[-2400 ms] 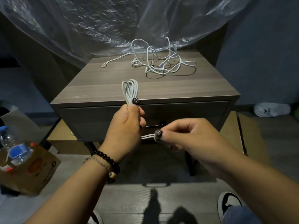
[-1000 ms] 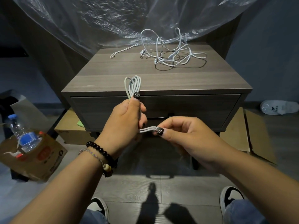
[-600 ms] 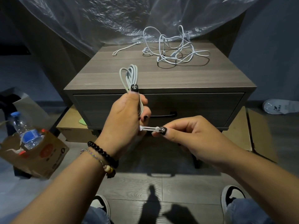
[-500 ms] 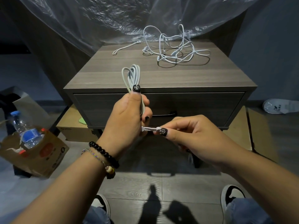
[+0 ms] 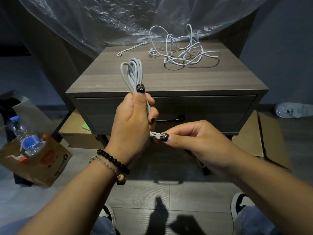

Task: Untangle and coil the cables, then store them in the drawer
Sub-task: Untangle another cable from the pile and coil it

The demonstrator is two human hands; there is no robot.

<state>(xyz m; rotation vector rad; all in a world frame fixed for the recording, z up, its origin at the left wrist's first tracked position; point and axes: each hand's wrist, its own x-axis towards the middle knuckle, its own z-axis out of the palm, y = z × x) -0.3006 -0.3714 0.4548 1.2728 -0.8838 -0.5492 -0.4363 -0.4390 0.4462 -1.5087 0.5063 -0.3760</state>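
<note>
Fingers of the right hand [image 5: 194, 141] pinch the coiled cable's [image 5: 133, 73] loose end, now drawn in against the left hand [image 5: 132, 121], which grips the bundle upright before the nightstand's [image 5: 169, 78] front edge. Wrapping looks nearly done. 1 tangled cable pile [image 5: 183, 48] waits near the rear edge; the drawer [image 5: 203, 109] stays closed, with open room below.

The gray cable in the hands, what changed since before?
The right hand slid in along the cable end until its pinch almost meets the left hand. The left hand still grips the coiled gray cable. The tangled cables stayed put, drawer still shut.
</note>
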